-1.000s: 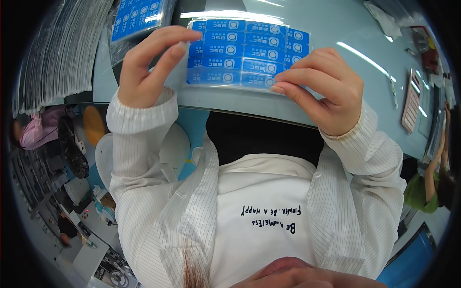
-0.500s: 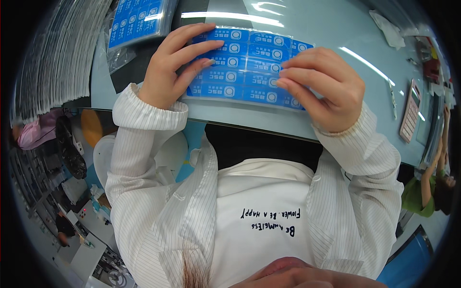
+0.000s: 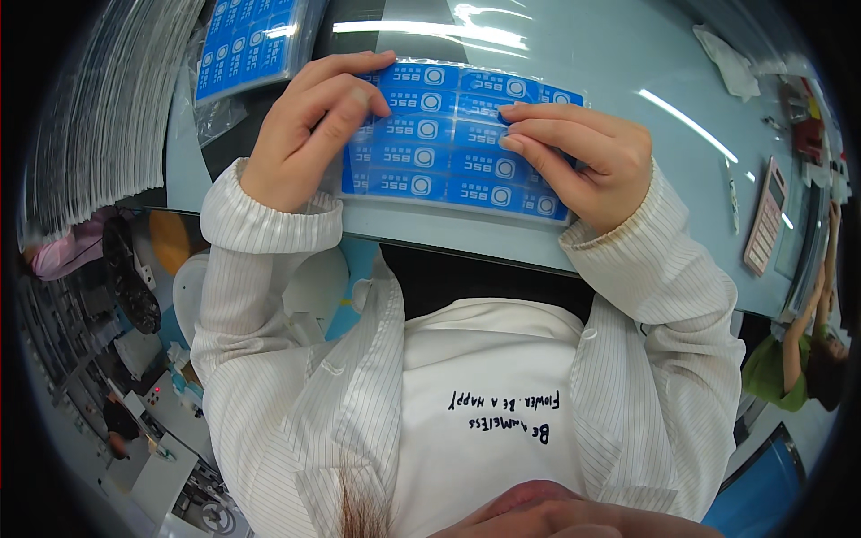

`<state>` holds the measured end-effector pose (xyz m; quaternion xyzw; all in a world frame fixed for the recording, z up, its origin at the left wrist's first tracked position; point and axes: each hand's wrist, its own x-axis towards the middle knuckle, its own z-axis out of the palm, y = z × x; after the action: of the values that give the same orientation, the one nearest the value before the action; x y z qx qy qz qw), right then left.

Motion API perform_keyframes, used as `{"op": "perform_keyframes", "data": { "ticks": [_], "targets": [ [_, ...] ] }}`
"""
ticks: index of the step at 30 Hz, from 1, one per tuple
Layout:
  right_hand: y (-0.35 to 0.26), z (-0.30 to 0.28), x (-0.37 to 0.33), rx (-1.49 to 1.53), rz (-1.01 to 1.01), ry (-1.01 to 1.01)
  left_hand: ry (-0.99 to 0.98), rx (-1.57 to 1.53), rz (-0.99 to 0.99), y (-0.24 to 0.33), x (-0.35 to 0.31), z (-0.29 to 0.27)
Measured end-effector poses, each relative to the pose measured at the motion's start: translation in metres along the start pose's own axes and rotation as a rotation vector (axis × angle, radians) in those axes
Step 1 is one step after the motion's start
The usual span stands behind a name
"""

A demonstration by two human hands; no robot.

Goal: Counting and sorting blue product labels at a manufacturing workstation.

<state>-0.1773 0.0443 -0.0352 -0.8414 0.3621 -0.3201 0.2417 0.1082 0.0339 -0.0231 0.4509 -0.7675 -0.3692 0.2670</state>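
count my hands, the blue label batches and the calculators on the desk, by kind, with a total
Hands: 2 (left hand, right hand)
Blue label batches: 2 (batch by the hands, batch at the upper left)
Calculators: 1 (pink calculator)
Total: 5

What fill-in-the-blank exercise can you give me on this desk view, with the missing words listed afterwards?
1. The main colour of the printed sheet is ____.
2. Of the left hand and the right hand, the one nearer the calculator is the ____ one.
3. The white sleeves carry thin dark ____.

Missing words: blue; right; stripes.
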Motion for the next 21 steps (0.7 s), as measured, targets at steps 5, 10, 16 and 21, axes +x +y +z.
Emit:
{"op": "perform_keyframes", "data": {
  "ticks": [5,10,16,21],
  "targets": [
    [0.001,-0.001,-0.001,-0.007,-0.003,0.008,-0.050,0.242,0.086,0.007,0.005,0.000],
    [-0.004,0.004,-0.002,-0.020,-0.005,0.018,-0.030,0.280,0.093,0.007,0.001,-0.001],
    [-0.006,0.007,-0.002,-0.079,-0.044,0.047,0.036,0.384,0.148,0.006,-0.002,0.004],
    [-0.007,0.012,-0.001,-0.154,-0.103,0.055,0.064,0.540,0.184,0.008,-0.005,0.005]
  ]
}}
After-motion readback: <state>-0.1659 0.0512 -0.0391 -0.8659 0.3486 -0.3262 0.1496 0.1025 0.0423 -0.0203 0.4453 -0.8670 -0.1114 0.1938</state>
